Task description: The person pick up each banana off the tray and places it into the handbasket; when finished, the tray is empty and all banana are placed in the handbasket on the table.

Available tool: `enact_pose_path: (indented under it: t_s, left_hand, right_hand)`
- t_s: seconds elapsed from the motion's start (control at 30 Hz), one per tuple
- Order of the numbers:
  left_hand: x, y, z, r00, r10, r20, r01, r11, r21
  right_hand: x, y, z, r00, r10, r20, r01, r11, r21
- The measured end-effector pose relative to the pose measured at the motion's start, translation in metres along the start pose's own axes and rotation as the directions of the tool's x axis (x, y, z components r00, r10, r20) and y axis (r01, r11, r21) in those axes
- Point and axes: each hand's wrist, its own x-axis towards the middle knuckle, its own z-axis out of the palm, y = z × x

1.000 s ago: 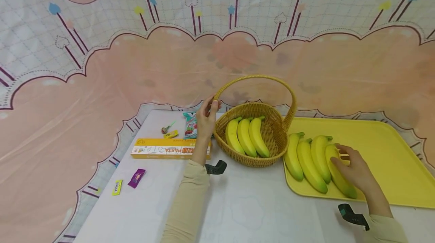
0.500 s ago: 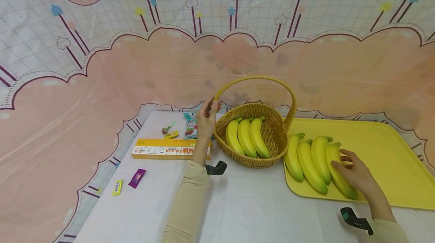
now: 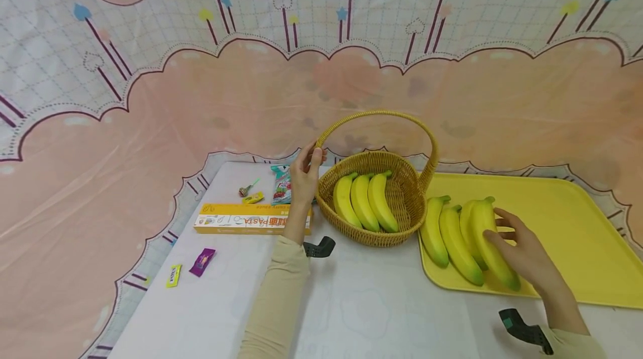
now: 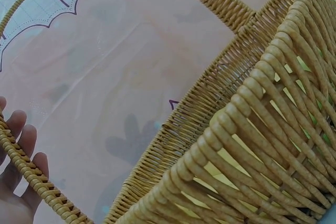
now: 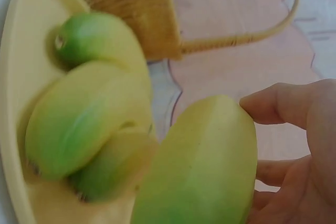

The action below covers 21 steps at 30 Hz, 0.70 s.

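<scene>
Our left hand [image 3: 305, 176] reaches far, fingers curled round the basket [image 3: 374, 202] handle's left base. Our right hand [image 3: 519, 250], palm down over the yellow tray [image 3: 567, 225], clasps the rightmost banana [image 3: 489, 242], tilted against its neighbours.

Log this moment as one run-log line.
left hand: holds basket handle | right hand: grips banana, lifting it off yellow tray | basket: three bananas inside | tray: three bananas lying

Two bare hands, the left hand [image 3: 304, 176] and the right hand [image 3: 522, 250], extend from long beige sleeves [image 3: 275, 303]. A small black device [image 3: 318, 248] (a wrist-worn camera mount) sits at each cuff.
</scene>
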Motion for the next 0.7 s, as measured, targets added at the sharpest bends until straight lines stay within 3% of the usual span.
enact_pose_path:
  t_s: [0.7]
  left_hand:
    - [-0.001, 0.003, 0.0, 1.0, -0.011, -0.003, 0.011, 1.0, -0.005]
  right_hand:
    - [0.011, -0.075, 0.021, 0.975, -0.207, 0.087, 0.197, 0.975, 0.105]
